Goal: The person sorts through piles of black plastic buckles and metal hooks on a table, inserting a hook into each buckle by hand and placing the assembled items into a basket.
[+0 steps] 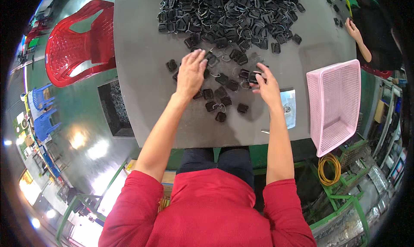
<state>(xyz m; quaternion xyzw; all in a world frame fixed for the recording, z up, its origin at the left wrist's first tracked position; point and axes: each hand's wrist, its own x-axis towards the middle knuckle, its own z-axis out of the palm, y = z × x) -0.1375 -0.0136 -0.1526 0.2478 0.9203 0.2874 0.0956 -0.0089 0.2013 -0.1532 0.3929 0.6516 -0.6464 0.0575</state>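
Observation:
Small black plastic pieces, buckle-like and some with bent wire loops, lie in a big heap [228, 14] at the far side of the grey table [142, 74]. A looser group of them [221, 92] is spread nearer to me. My left hand [190, 74] reaches over the left of this group, palm down, fingers stretched and touching the pieces there; its fingertips hide some of them. At the group's right, my right hand [268, 86] has a black plastic piece [253, 77] between thumb and fingers; other pieces lie just beside it.
A pink perforated basket [315, 113] stands at the table's right edge, near a small clear bag [288, 109] and a thin metal tool [265, 131]. Another person's hand [353, 30] rests at the far right. A red chair [69, 48] and a black crate [110, 113] are left of the table.

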